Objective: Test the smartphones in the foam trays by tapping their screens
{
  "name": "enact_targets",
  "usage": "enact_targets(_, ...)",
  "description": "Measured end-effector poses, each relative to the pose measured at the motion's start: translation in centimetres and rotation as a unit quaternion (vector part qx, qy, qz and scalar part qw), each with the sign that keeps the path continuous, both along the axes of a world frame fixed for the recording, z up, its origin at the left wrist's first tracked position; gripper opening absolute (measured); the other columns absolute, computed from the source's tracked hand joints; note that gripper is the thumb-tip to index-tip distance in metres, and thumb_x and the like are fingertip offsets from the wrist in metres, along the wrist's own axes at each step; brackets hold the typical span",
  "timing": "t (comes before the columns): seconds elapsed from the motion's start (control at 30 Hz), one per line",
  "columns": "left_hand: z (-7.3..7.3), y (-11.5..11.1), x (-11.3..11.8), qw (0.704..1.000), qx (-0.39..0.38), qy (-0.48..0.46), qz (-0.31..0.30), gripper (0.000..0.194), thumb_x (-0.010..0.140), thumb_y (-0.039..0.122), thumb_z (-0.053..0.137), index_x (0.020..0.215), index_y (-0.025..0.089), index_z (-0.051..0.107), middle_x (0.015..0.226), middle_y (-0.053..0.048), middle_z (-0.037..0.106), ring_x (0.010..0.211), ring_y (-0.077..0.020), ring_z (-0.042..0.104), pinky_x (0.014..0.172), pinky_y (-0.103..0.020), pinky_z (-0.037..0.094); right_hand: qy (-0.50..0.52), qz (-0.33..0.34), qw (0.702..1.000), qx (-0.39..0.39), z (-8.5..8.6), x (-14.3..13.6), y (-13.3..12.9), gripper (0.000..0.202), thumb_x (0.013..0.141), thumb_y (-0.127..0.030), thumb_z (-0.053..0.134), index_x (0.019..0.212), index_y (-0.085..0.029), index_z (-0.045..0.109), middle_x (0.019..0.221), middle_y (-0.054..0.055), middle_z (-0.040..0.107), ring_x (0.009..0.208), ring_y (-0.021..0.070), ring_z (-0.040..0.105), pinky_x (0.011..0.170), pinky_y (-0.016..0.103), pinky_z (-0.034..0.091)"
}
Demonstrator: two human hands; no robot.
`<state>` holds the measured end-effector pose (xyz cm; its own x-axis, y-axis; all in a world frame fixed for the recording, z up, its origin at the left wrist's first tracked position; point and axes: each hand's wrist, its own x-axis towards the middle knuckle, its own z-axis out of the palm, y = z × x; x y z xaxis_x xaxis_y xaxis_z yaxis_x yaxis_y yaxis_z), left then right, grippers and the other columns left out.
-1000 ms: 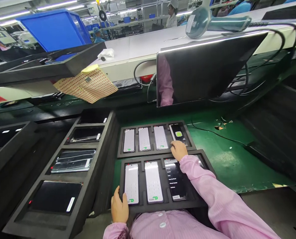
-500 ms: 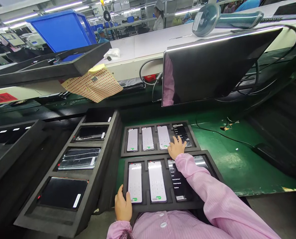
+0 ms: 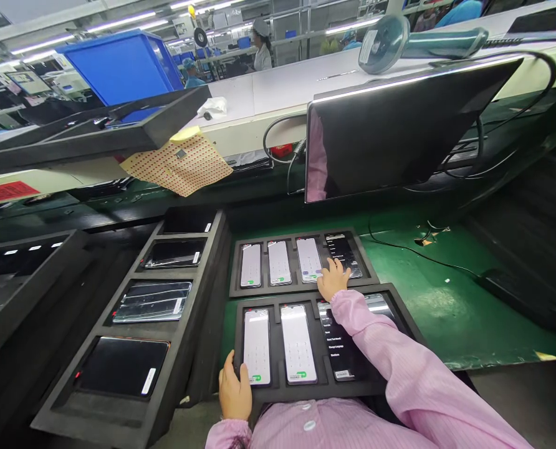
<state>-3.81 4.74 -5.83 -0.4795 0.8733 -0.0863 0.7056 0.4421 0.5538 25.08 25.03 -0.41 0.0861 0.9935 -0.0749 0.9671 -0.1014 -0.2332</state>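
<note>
My right hand (image 3: 333, 279) is over the far black foam tray (image 3: 290, 290), fingers apart. Its thumb side is at the lower edge of a phone with a white keypad screen (image 3: 309, 259). The other fingertips lie over a neighbouring phone with a dark menu screen (image 3: 341, 249). My left hand (image 3: 235, 391) rests at the left edge of the near foam tray (image 3: 275, 390), thumb and fingers apart, beside a lit keypad phone (image 3: 257, 343). Another keypad phone (image 3: 298, 340) and a dark menu phone (image 3: 336, 340) lie in that tray. My right sleeve partly hides its right end.
A foam tray of dark-screened phones (image 3: 184, 324) stands on the left. Behind the work area are a black monitor (image 3: 399, 131), a dotted sticker sheet (image 3: 179, 163) and a blue bin (image 3: 119, 68). A black cable (image 3: 427, 252) crosses the green mat (image 3: 446, 305). People are in the background.
The camera view has shifted slightly. My right hand has made only a small movement by the keypad phone, where bluish marks now show low on the screen. My left hand stays at the tray edge.
</note>
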Motion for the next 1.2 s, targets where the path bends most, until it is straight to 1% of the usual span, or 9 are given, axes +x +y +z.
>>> enact_targets(0.1,0.0,0.0,0.0,1.000,0.004,-0.003,0.000,0.051,0.082,0.040,0.032,0.123,0.011,0.045,0.116,-0.016,0.055,0.107,-0.0258,0.051,0.092,-0.041,0.040,0.003,0.018,1.000,0.000,-0.2,-0.4,0.3,0.041,0.078,-0.022,0.036,0.111,-0.020,0.060,0.141,0.010,0.032,0.131,0.0297,0.019,0.100,0.057,0.016)
enact_targets(0.37,-0.1,-0.1,0.1,1.000,0.009,0.001,0.001,0.051,0.082,0.039,0.032,0.124,0.011,0.044,0.118,-0.016,0.054,0.109,-0.0250,0.050,0.093,-0.041,0.040,0.012,0.053,0.998,-0.014,-0.5,-2.1,0.8,0.043,0.077,-0.026,0.038,0.116,-0.030,0.056,0.145,0.006,0.026,0.133,0.0294,0.015,0.099,0.060,0.012)
enact_targets(0.47,-0.2,-0.2,0.0,1.000,0.005,0.001,0.003,0.051,0.083,0.040,0.032,0.123,0.011,0.044,0.117,-0.016,0.054,0.108,-0.0246,0.051,0.093,-0.040,0.040,0.005,0.047,0.999,0.011,-0.3,-1.5,0.5,0.042,0.077,-0.024,0.037,0.113,-0.025,0.059,0.143,0.008,0.029,0.132,0.0293,0.017,0.100,0.059,0.013)
enact_targets(0.6,-0.1,-0.1,0.0,1.000,0.004,0.002,0.001,0.052,0.083,0.040,0.031,0.123,0.010,0.044,0.117,-0.017,0.054,0.107,-0.0253,0.050,0.093,-0.041,0.039,-0.012,-0.019,0.999,0.028,-0.2,-0.5,0.1,0.038,0.076,-0.024,0.037,0.099,-0.015,0.066,0.138,0.013,0.035,0.130,0.0315,0.020,0.099,0.057,0.016)
enact_targets(0.67,0.0,0.0,0.1,1.000,0.007,0.001,0.000,0.052,0.083,0.040,0.032,0.123,0.010,0.044,0.117,-0.016,0.055,0.106,-0.0253,0.051,0.092,-0.041,0.040,-0.008,-0.025,0.999,0.021,-0.1,-0.5,0.0,0.038,0.077,-0.024,0.036,0.098,-0.015,0.067,0.138,0.013,0.036,0.130,0.0320,0.020,0.099,0.058,0.015)
enact_targets(0.87,0.1,0.0,0.2,1.000,0.000,-0.009,0.004,0.053,0.082,0.041,0.031,0.122,0.008,0.044,0.116,-0.017,0.055,0.106,-0.0259,0.050,0.092,-0.042,0.040,0.027,0.073,0.997,-0.020,0.2,-1.6,-0.1,0.041,0.076,-0.026,0.038,0.110,-0.028,0.062,0.145,0.005,0.026,0.133,0.0297,0.013,0.100,0.057,0.010)
enact_targets(0.93,0.0,0.0,0.1,1.000,0.001,-0.014,0.007,0.053,0.082,0.041,0.031,0.122,0.008,0.044,0.115,-0.017,0.055,0.106,-0.0259,0.050,0.091,-0.042,0.040,0.016,0.062,0.998,-0.017,0.1,-1.5,-0.1,0.041,0.077,-0.026,0.038,0.110,-0.026,0.062,0.145,0.006,0.025,0.133,0.0301,0.013,0.100,0.057,0.010)
enact_targets(1.1,-0.7,-0.1,-0.1,1.000,0.019,-0.006,0.015,0.051,0.081,0.040,0.033,0.120,0.011,0.046,0.113,-0.016,0.056,0.105,-0.0258,0.051,0.090,-0.042,0.041,-0.011,-0.019,1.000,0.009,-0.2,-0.7,0.0,0.040,0.078,-0.024,0.036,0.101,-0.015,0.066,0.142,0.013,0.031,0.131,0.0319,0.016,0.099,0.056,0.016)
enact_targets(1.2,-0.9,-0.2,-0.1,0.999,0.029,-0.003,0.019,0.049,0.081,0.039,0.034,0.120,0.012,0.047,0.112,-0.015,0.057,0.104,-0.0251,0.052,0.090,-0.041,0.042,0.009,0.023,1.000,0.011,-0.2,-1.2,0.0,0.040,0.077,-0.024,0.037,0.105,-0.019,0.065,0.142,0.010,0.030,0.132,0.0304,0.016,0.100,0.055,0.015)
